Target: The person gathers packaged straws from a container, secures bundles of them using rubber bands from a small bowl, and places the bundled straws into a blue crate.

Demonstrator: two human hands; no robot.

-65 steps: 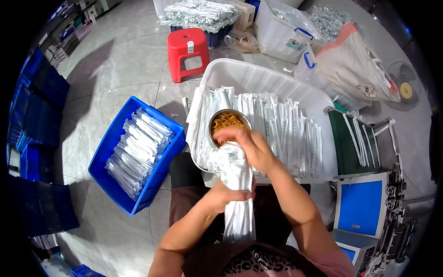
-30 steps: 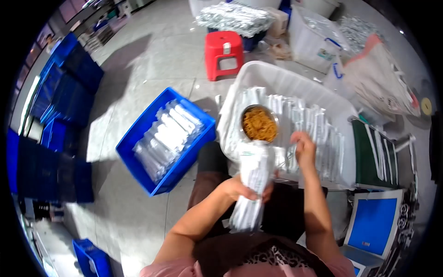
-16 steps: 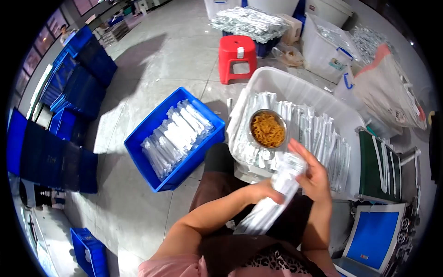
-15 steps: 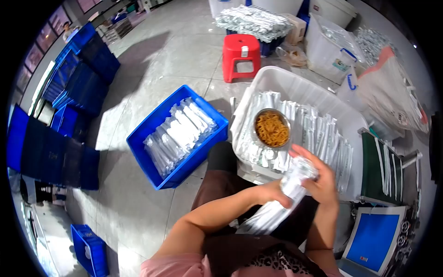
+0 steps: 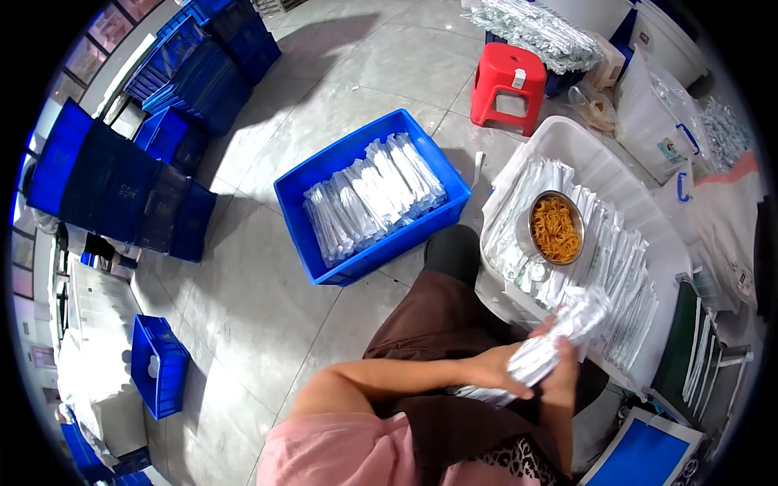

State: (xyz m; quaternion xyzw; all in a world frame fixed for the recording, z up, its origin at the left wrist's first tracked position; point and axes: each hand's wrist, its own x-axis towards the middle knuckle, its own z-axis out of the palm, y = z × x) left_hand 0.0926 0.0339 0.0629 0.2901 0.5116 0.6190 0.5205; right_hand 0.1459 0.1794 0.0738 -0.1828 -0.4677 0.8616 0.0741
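Observation:
Over my lap, a bundle of long white plastic-wrapped sticks (image 5: 531,362) is gripped between both hands. My left hand (image 5: 493,368) is closed round its lower part. My right hand (image 5: 561,368) is closed round the bundle from the other side, with crinkled clear wrap ends sticking up above it. Just beyond lies a white tub (image 5: 559,134) full of similar wrapped sticks (image 5: 620,279). On top of them stands a steel bowl (image 5: 531,231) of thin orange loops that look like rubber bands (image 5: 557,230).
A blue crate (image 5: 324,278) with rows of wrapped packets (image 5: 377,190) is on the floor ahead to the left. Behind the tub stand a red stool (image 5: 508,81) and a heap of silvery packets (image 5: 539,32). Stacked blue crates (image 5: 121,182) line the left side.
The view has swung left, so the crate and tub appear further right. Both hands still hold the bundle, and my right hand's fingers have closed in around it.

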